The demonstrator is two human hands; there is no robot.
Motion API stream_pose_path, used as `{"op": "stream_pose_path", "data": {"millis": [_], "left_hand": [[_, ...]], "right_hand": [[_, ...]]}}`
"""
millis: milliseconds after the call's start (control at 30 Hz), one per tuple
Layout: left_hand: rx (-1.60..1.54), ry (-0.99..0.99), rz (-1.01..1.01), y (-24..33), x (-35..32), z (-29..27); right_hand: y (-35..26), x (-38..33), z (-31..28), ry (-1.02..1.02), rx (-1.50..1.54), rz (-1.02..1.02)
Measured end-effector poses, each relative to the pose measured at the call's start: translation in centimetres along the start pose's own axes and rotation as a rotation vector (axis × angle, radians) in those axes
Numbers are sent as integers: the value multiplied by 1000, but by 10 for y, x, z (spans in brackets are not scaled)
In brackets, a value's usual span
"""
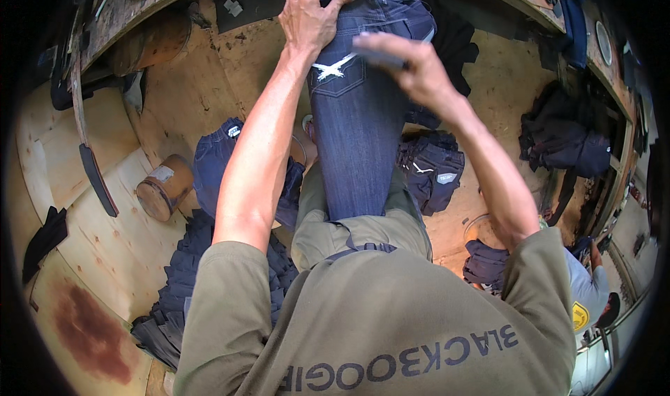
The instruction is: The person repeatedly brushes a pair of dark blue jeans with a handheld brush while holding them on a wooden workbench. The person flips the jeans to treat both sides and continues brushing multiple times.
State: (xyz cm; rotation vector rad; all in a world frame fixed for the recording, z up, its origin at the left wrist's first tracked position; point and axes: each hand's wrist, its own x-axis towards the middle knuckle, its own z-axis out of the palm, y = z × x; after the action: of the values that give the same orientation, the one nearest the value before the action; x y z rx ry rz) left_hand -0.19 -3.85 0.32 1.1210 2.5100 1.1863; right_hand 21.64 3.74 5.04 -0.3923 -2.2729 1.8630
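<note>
A pair of dark blue jeans (356, 138) lies stretched lengthwise over my lap, waistband at the far end. My left hand (310, 12) presses down on the waistband and grips it. A white whisker-like mark (333, 68) shows on the back pocket. Just right of that pocket, my right hand (412, 64) hovers over the jeans, blurred by motion, with its fingers closed on a small dark flat tool (380, 55). I cannot make out what kind of tool it is.
Folded dark jeans are stacked at lower left (174, 284), with more pairs beside my left arm (213, 162) and at the right (433, 169). A rusty tin (164, 187) stands on the plywood floor (105, 242). Dark clothes (558, 141) pile at far right. Another person (590, 291) sits at lower right.
</note>
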Motion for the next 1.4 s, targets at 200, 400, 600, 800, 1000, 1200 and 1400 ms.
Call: {"op": "stream_pose_path", "data": {"millis": [200, 400, 600, 800, 1000, 1200, 1400], "left_hand": [[11, 8, 69, 4, 3, 3], [275, 187, 253, 12, 0, 30], [191, 136, 271, 13, 1, 31], [99, 175, 270, 11, -9, 30], [-37, 315, 275, 21, -11, 16], [-268, -211, -551, 59, -257, -104], [-205, -476, -328, -8, -508, -131]], "right_hand": [[-2, -76, 44, -425, -47, 5], [0, -55, 68, -80, 131, -93], [-16, -81, 86, -540, 171, 92], [7, -85, 100, -230, -263, -194], [-15, -190, 123, -226, 402, 170], [-29, -226, 97, 182, 334, 413], [-75, -128, 103, 57, 31, 144]]}}
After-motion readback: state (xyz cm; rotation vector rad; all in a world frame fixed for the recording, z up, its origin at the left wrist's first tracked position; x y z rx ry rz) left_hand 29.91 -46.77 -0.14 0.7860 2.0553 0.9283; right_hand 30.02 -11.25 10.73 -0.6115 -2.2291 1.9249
